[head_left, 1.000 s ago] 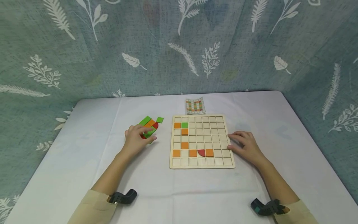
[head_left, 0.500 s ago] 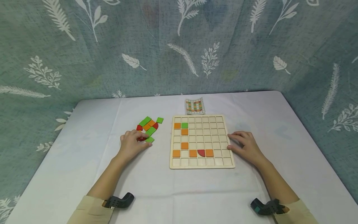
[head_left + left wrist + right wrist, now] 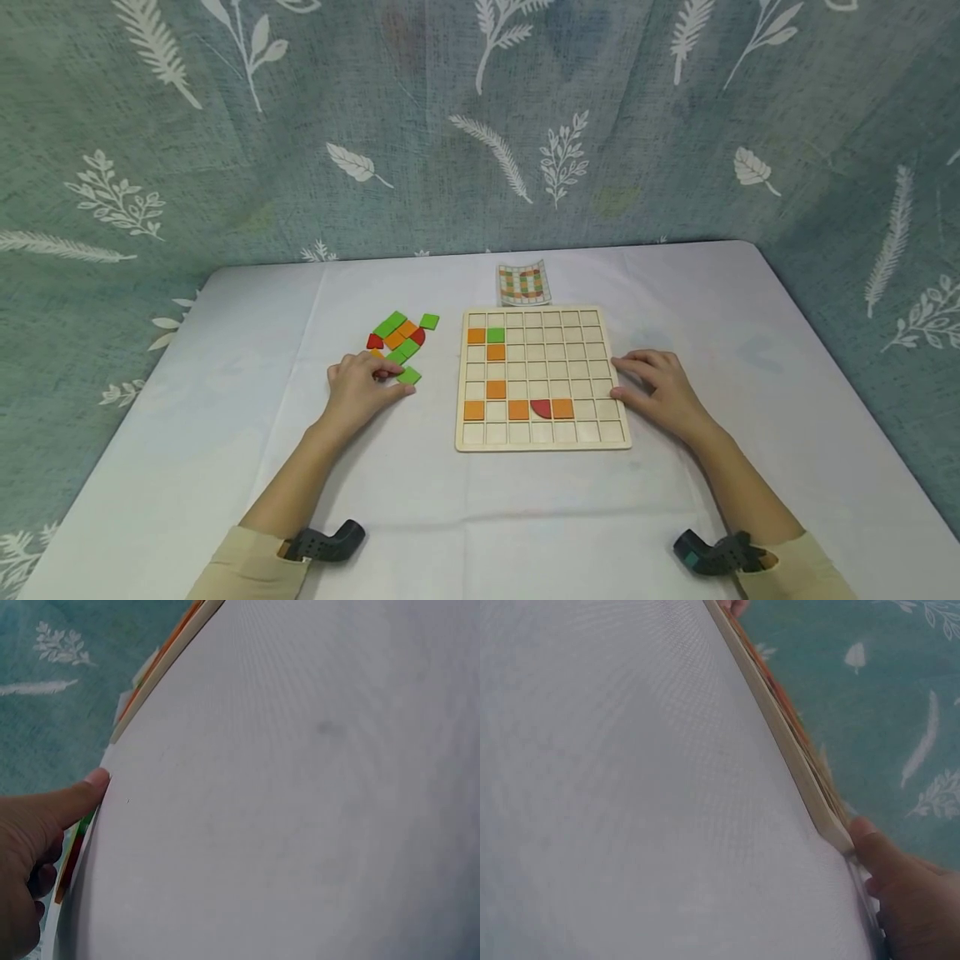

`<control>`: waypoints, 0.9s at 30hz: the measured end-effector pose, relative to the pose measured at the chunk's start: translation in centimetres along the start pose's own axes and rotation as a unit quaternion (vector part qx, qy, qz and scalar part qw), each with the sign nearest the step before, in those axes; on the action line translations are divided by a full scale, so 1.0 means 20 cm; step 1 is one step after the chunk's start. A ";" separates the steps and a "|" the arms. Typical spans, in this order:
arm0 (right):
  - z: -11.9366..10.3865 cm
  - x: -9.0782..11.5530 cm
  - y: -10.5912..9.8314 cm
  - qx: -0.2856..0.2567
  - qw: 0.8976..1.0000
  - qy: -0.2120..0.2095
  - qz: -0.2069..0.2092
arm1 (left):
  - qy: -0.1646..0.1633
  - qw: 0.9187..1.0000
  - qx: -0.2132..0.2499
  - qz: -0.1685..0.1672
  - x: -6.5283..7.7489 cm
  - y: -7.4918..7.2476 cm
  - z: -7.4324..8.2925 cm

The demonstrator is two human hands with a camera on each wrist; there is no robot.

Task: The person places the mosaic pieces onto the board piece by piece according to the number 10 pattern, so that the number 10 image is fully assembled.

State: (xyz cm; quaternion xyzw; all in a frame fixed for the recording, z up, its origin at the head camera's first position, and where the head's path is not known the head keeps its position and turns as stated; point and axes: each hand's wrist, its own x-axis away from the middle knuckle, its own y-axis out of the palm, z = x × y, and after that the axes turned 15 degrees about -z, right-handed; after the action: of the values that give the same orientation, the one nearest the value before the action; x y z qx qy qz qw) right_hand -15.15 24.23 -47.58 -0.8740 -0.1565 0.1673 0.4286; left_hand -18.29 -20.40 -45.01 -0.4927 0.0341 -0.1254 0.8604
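My left hand (image 3: 362,387) is at the near side of a small pile of tiles, its thumb and index finger pinching a green square tile (image 3: 409,376). In the left wrist view the thumb (image 3: 79,799) stretches out while the other fingers curl beneath. My right hand (image 3: 663,392) rests its thumb and fingertips against the right edge of a wooden grid board (image 3: 551,442). Several orange square tiles (image 3: 496,390), one green tile (image 3: 496,335) and a red quarter-round tile (image 3: 541,408) sit in the board's cells. The right wrist view shows the thumb (image 3: 866,834) at the board's corner.
Green, orange and red tiles (image 3: 393,339) lie close together left of the board, with one green tile (image 3: 429,322) slightly apart. A printed pattern card (image 3: 523,285) lies behind the board. A leaf-patterned curtain (image 3: 420,183) hangs behind the white-covered table (image 3: 540,517).
My left hand has drawn back toward me from over the pile. The near green tile has shifted slightly right with it, away from the others. The right hand has stayed at the board.
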 end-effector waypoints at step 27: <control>0.00 0.00 0.00 0.001 1.000 0.008 -0.005 | 0.090 0.995 0.015 0.051 -0.12 0.15 0.20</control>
State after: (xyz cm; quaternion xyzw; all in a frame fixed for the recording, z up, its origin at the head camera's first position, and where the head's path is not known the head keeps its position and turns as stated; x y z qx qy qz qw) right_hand -15.15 24.25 -47.57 -0.8742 -0.1575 0.1579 0.4314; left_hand -19.29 -15.08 -45.62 -0.4637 0.1344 -0.1258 0.8666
